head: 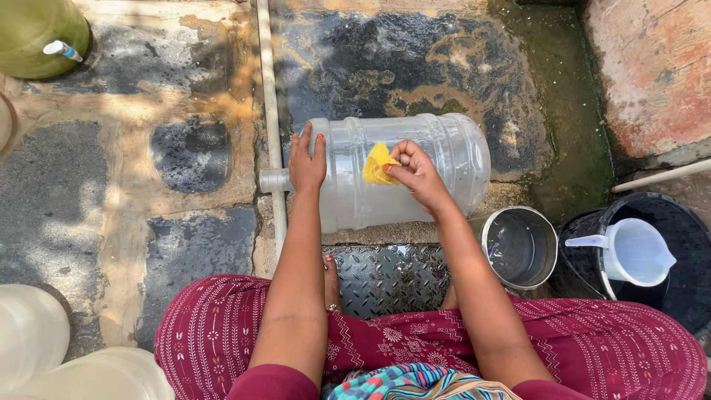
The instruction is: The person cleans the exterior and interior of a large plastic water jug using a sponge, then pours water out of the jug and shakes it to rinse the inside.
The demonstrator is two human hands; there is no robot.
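Water jug [415,174] lies sideways, neck leftward; left hand [306,159] flat near neck, right hand [415,172] pinching yellow scrubber [376,164] mid-jug

Clear plastic water jug [415,174] lying on its side, neck pointing left to the white pipe [270,111], touching it. Crumpled yellow cloth [378,164] pressed against jug's upper side, mid-body.

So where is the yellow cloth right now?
The yellow cloth sits mid-frame, pinched in the right hand against the side of the clear water jug lying on the ground.
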